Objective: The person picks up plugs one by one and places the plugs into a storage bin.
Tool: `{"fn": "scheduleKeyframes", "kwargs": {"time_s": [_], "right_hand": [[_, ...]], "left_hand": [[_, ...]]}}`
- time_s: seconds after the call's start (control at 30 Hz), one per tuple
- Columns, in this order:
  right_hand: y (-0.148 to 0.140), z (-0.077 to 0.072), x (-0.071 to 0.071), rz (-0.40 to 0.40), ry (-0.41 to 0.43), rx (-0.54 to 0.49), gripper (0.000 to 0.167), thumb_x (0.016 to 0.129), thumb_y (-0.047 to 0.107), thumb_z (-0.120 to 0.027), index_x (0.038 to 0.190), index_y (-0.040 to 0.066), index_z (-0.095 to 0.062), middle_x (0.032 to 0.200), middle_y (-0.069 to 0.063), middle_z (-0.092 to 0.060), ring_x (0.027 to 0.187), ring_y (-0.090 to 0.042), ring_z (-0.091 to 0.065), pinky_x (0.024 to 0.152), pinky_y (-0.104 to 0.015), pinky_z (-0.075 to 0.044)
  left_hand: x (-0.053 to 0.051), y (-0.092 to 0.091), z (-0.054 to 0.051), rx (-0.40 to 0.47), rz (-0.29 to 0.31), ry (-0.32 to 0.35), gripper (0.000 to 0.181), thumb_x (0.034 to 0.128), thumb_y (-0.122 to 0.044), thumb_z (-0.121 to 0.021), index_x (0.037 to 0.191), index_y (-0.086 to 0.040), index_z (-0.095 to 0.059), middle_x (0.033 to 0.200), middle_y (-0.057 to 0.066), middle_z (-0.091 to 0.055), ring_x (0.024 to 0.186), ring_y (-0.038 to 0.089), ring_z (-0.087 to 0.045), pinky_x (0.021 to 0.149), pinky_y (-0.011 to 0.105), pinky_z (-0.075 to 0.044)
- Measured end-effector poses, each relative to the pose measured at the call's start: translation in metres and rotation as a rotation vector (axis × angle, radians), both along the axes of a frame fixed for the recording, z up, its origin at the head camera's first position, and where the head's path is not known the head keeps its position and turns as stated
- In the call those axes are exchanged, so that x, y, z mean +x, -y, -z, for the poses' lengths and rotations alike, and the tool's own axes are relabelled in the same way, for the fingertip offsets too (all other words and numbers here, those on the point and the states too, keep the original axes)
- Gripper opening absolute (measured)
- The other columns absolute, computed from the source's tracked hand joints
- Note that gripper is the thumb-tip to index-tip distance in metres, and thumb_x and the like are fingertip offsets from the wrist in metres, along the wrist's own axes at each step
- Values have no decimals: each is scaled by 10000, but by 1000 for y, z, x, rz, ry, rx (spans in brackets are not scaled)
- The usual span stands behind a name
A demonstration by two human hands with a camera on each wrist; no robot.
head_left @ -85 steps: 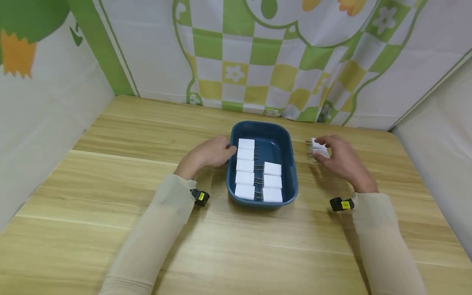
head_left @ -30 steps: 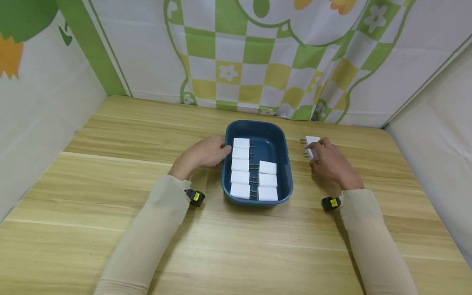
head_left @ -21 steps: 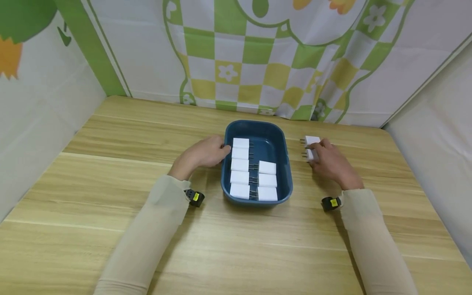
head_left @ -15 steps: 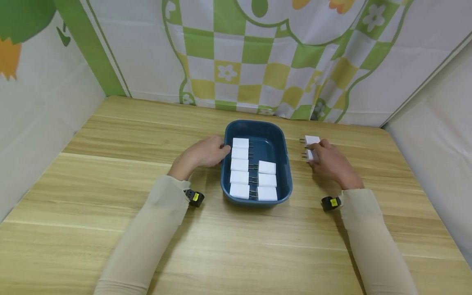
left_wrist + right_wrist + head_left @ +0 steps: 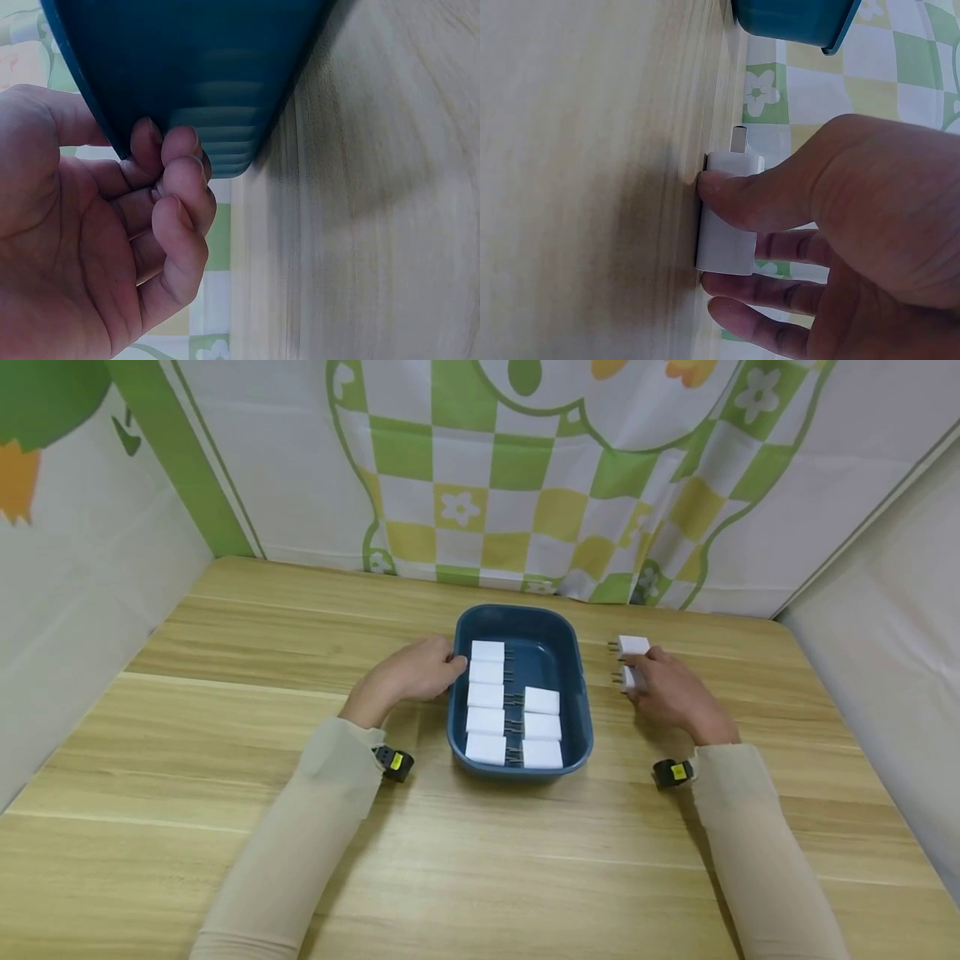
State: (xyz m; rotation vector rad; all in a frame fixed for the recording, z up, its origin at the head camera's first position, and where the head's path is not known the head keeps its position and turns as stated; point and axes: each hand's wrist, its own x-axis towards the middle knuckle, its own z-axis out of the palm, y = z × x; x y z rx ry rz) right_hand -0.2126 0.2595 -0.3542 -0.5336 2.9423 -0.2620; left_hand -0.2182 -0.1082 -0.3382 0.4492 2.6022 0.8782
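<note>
A dark blue plastic tub [image 5: 517, 775] sits mid-table. White plug-in chargers [image 5: 485, 697] lie in it in two columns, prongs facing inward; the left column is longer. My left hand [image 5: 423, 670] holds the tub's left rim between thumb and curled fingers, as the left wrist view confirms on the tub wall [image 5: 202, 67]. To the right of the tub, my right hand [image 5: 675, 693] pinches a white charger [image 5: 630, 679] that rests on the table, prongs toward the tub. In the right wrist view the thumb presses this charger's side [image 5: 727, 244]. A second charger [image 5: 633, 645] lies just behind it.
The wooden table [image 5: 480, 868] backs onto a green, yellow and white checked curtain [image 5: 517, 502]. White cloth walls [image 5: 90, 552] stand to the left and right. Each wrist wears a small black camera, on the left [image 5: 396, 763] and on the right [image 5: 671, 772].
My right hand, earlier spread over both chargers, has shifted forward of them and now pinches the nearer one. A gap shows between the two chargers. My left hand keeps its hold on the tub.
</note>
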Motion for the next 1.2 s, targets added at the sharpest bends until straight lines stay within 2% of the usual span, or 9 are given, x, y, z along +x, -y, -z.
{"fn": "scheduleKeyframes", "kwargs": {"time_s": [0.27, 0.6, 0.8, 1.07, 1.2], "right_hand": [[2, 1, -1, 5, 12, 10, 510, 992, 129, -624, 1452, -35, -479, 1277, -311, -516, 1105, -444, -532, 940, -599, -436], [0, 1, -1, 29, 40, -14, 516, 989, 128, -627, 1459, -22, -476, 1253, -298, -517, 1041, -411, -535, 894, -580, -453], [-2, -1, 1, 24, 30, -27, 517, 980, 130, -649, 1445, -30, -490, 1221, -300, -529, 991, -398, -551, 859, -570, -466], [-1, -10, 4, 34, 28, -49, 527, 965, 116, -650, 1444, -38, -493, 1246, -299, -515, 971, -389, -553, 859, -562, -465], [0, -16, 6, 19, -2, -62, 499, 958, 95, -658, 1407, -63, -508, 1258, -307, -512, 1030, -423, -560, 890, -581, -462]], "left_hand": [[0, 2, 1, 14, -11, 6, 425, 1086, -254, -400, 749, -73, -586, 644, 44, -545, 540, 174, -476, 526, 311, -394], [2, 1, 1, 4, -9, -4, 416, 1085, -262, -396, 769, -72, -590, 663, 50, -553, 556, 182, -484, 544, 321, -400], [1, 1, 1, 5, -12, -2, 414, 1084, -267, -401, 774, -72, -593, 666, 51, -557, 559, 184, -489, 544, 322, -401], [0, 1, 1, 10, -13, 5, 412, 1086, -260, -396, 778, -69, -592, 663, 52, -557, 552, 183, -484, 541, 326, -400], [0, 1, 1, 7, -9, 2, 411, 1086, -263, -393, 785, -69, -594, 670, 53, -561, 558, 183, -487, 545, 324, -402]]}}
